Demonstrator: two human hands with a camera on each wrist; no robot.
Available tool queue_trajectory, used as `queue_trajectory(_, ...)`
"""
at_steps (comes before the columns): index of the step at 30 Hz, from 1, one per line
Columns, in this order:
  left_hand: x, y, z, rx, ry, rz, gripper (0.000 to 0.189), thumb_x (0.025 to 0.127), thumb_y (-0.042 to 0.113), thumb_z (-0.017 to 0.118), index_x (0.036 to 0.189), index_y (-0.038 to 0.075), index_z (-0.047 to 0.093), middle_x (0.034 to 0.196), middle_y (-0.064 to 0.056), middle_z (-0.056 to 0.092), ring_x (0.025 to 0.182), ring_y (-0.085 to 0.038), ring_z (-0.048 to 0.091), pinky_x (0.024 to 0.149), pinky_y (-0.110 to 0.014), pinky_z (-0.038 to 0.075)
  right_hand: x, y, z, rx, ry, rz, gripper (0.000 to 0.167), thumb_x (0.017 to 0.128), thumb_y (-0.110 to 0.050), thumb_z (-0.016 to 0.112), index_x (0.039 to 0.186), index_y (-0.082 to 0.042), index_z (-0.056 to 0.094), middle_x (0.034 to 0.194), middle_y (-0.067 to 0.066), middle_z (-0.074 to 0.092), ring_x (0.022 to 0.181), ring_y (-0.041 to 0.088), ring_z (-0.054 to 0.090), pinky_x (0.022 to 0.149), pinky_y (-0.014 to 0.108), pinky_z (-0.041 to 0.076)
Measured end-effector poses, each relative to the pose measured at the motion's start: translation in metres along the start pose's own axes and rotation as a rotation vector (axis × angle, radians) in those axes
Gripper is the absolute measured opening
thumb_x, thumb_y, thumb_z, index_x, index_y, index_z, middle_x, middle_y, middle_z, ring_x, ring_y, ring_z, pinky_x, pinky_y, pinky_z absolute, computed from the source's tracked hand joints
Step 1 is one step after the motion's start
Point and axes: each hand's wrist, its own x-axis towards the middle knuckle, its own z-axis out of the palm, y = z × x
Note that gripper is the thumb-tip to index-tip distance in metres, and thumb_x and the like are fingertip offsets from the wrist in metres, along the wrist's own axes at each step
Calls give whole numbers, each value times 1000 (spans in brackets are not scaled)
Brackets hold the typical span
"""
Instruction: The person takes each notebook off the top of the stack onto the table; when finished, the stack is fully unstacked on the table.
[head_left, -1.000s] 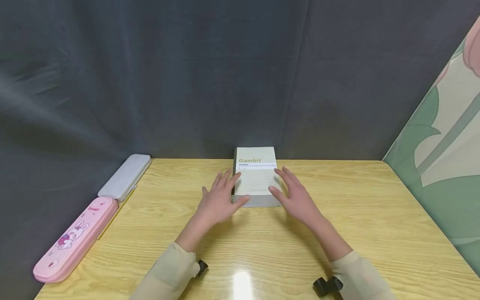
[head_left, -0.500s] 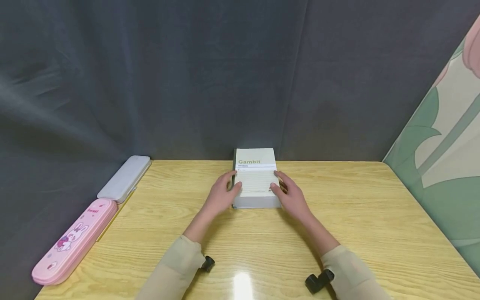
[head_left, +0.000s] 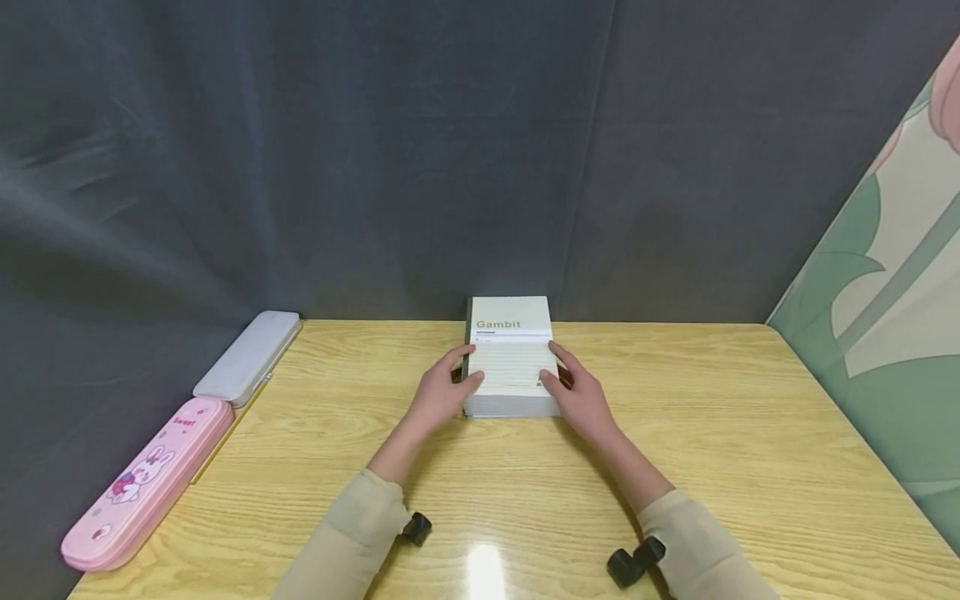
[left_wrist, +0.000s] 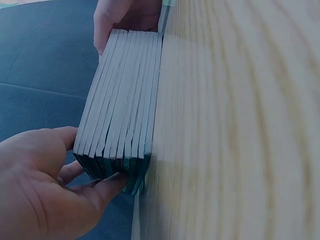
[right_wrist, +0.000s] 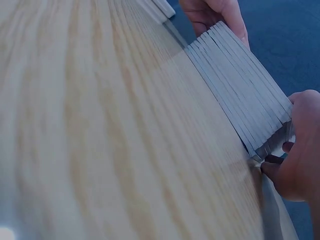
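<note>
A stack of several notebooks (head_left: 513, 362) lies at the back middle of the table, its top cover pale with lines and the word "Gambit". My left hand (head_left: 437, 392) grips its left side, thumb on the top cover and fingers along the spines. On the opposite side my right hand (head_left: 588, 400) holds the stack in the same way. Both wrist views show the layered page edges of the notebooks (left_wrist: 120, 95) between the two hands. In the right wrist view, the fingers of the right hand (right_wrist: 305, 150) curl at the stack's side. The far edge of the stack is hidden there.
A pink pencil case (head_left: 150, 483) with a rabbit print lies along the table's left edge. Behind it is a whitish case (head_left: 247, 357), with a thin yellow pencil (head_left: 232, 429) beside them. A dark curtain (head_left: 450, 150) hangs behind the wooden table (head_left: 750, 433).
Both hands have come inward from spread fingers beside the stack to a grip on its two sides. The stack stays in about the same place.
</note>
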Motion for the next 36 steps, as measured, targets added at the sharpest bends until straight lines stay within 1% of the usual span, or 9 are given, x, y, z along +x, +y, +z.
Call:
queue_trajectory(5,-1,0,0,6,5,0,53,101,31,63,151,19,50,153,-19,44,138,-41,43,111,-56,38,-1,0,0,25,-2,31,68,104,-31,58,162,-12,26,163,10,31,143,33,39,116,42,35)
queue_trajectory(13,-3,3,1,2,23,4,52,103,29,62,151,17,50,155,-14,44,141,-36,40,109,-51,41,-2,-2,0,0,22,45,67,103,-34,57,160,-12,30,162,9,34,142,33,41,115,45,36)
queue_trajectory(16,-5,3,2,-1,28,-1,51,103,28,62,151,17,50,155,-13,44,133,-36,49,98,-45,46,-2,-1,0,-17,17,46,66,104,-34,55,160,-11,30,162,10,34,142,34,41,115,46,35)
queue_trajectory(20,-6,2,3,-3,31,-7,51,103,28,62,151,18,50,154,-13,45,120,-38,59,74,-35,47,-3,1,0,-22,10,53,65,105,-36,55,161,-13,30,161,11,35,142,33,41,116,46,34)
queue_trajectory(23,-5,1,2,-19,36,-4,49,103,27,62,150,17,51,154,-14,45,124,-38,58,65,-30,48,-3,1,0,-26,6,58,66,105,-39,55,161,-15,30,160,13,37,142,33,41,116,46,33)
queue_trajectory(25,-4,0,2,-35,42,-2,49,103,26,62,150,17,52,154,-14,45,123,-38,59,69,-31,54,-3,1,0,-36,2,56,66,105,-40,55,161,-15,30,158,16,38,142,34,41,116,47,33)
queue_trajectory(27,-4,0,2,-39,53,4,48,102,24,63,149,15,53,152,-15,46,125,-38,57,82,-34,57,-3,2,0,-49,0,55,67,105,-42,55,161,-15,30,156,20,40,141,35,42,115,48,34)
queue_trajectory(31,-3,-3,1,-57,80,0,47,102,23,64,147,14,56,150,-15,49,125,-37,58,94,-41,55,-3,3,-1,-53,6,46,62,107,-41,50,160,-15,33,156,19,41,143,35,39,117,49,31)
queue_trajectory(36,-2,-6,0,-105,111,-15,46,101,21,65,145,12,57,149,-14,50,128,-32,56,100,-41,51,-4,4,-1,-72,19,37,56,110,-40,42,160,-16,34,160,12,36,148,33,30,120,49,24)
